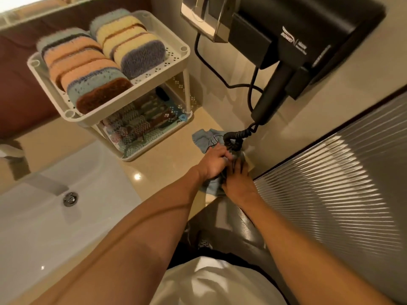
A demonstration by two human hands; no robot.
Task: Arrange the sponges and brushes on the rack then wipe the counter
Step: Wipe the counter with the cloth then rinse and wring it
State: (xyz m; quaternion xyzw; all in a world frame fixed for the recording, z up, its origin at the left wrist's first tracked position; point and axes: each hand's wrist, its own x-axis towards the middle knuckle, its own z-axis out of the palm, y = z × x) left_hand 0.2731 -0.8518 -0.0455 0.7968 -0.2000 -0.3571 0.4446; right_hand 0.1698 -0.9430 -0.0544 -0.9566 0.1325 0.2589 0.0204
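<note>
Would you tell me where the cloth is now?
Head view: the cloth lies on the counter, right of the rack, under the left hand and right hand.

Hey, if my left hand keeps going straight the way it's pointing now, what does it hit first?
Probably the coiled cord, hanging just past the left hand over the cloth, with the wall right behind it. Depth is unclear here.
</note>
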